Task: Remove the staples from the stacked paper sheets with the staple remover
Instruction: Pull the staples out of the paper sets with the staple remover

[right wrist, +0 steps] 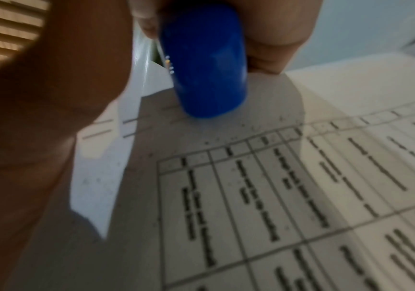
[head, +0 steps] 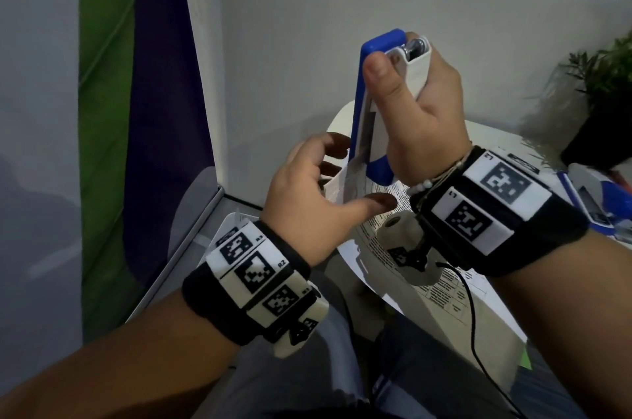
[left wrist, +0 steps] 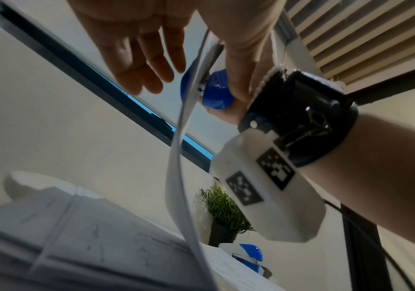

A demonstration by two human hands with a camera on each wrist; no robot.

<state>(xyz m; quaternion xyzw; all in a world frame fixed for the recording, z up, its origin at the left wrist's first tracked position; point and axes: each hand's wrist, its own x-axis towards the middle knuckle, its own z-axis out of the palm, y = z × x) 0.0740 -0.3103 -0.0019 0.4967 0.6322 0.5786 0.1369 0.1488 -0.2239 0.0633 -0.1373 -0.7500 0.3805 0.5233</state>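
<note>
staple remover (head: 360, 93), blue and white, is gripped upright in the right hand (head: 431, 117): the fingers are wrapped round its white body and the thumb is pressed against its upper part. its lower end is set at the raised corner of the paper sheets (head: 441, 299); whether a staple is caught there cannot be told. the left hand (head: 307, 192) is held just beside the tool, with its fingers (left wrist: 151, 59) spread and straight behind the lifted corner and its thumb laid on the printed face of the top sheet. the corner is lifted clear of the desk (head: 492, 138), and from it the stack is bent down to where the rest is laid flat on the white surface. a printed table is shown on the top page. at the right edge of the desk a second blue and white tool (head: 602, 203) is seen, and near it a potted plant (head: 605, 83) is stood before a pale partition (head: 342, 8).
</note>
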